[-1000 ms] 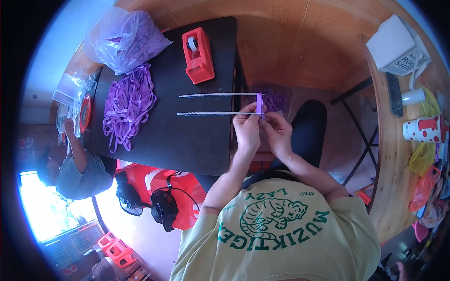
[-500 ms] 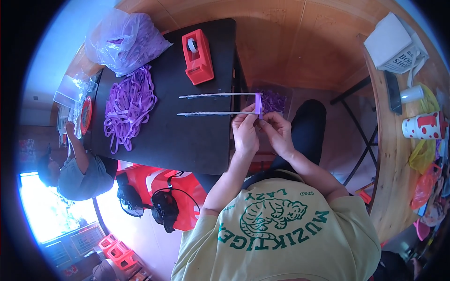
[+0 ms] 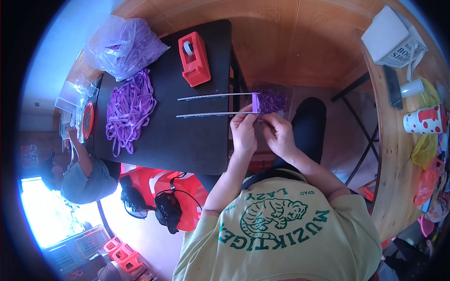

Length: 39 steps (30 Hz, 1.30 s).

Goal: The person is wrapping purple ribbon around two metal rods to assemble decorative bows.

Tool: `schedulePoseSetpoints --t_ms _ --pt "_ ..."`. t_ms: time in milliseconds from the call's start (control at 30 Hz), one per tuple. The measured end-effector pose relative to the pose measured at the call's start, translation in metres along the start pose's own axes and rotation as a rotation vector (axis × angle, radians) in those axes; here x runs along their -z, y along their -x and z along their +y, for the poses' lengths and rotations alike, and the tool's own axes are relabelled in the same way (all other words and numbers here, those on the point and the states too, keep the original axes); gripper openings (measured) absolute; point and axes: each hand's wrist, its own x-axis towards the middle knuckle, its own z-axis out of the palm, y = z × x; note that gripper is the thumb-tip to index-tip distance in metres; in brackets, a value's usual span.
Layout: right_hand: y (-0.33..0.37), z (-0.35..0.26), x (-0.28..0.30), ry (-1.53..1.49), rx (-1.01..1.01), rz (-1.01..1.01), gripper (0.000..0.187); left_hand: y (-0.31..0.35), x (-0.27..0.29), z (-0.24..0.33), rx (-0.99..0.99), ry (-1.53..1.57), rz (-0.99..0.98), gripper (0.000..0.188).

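Observation:
Two thin metal rods (image 3: 206, 114) with twisted ends stick out past the right edge of a dark table. A purple ribbon (image 3: 255, 102) is looped across both rods near their free ends. My left hand (image 3: 243, 133) pinches the ribbon by the nearer rod, thumb and index finger together. Just right of it, my right hand (image 3: 280, 136) is closed, fingertips pressed together a little apart from the ribbon; whatever they hold is too small to name. Behind my hands sits a clear container (image 3: 287, 89) with many short purple ribbon pieces (image 3: 272, 100).
On the dark table (image 3: 187, 145) lie a heap of purple ribbon (image 3: 129, 112), a red tape dispenser (image 3: 194, 61) and a filled plastic bag (image 3: 124, 47). A wooden table (image 3: 391, 164) at right carries a spotted cup (image 3: 424, 119) and a phone (image 3: 392, 86). Another person (image 3: 89, 178) sits at left.
My right fingertips have drawn slightly away from the ribbon, to the right. My left hand still pinches at the nearer rod. The whole view has shifted a little.

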Motion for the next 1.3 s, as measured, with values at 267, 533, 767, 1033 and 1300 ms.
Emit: schedulePoseSetpoints --t_ms 267,533,767,1033,1300 --pt "-0.001 -0.001 0.004 0.041 0.031 -0.007 0.021 -0.002 0.004 -0.005 0.026 -0.002 -0.005 0.022" --pt "0.000 -0.006 0.005 -0.082 -0.014 0.002 0.018 -0.002 0.003 -0.004 0.039 0.013 0.003 0.019" --pt "0.002 -0.008 0.005 -0.222 -0.160 -0.019 0.019 -0.007 0.008 -0.009 0.011 -0.001 -0.048 0.015" --pt "-0.003 -0.006 0.016 0.295 0.186 0.077 0.020 -0.005 0.003 -0.005 0.047 0.048 -0.015 0.015" --pt "-0.015 -0.010 0.010 -0.162 -0.144 0.024 0.006 -0.002 0.004 -0.004 0.058 0.048 0.051 0.017"
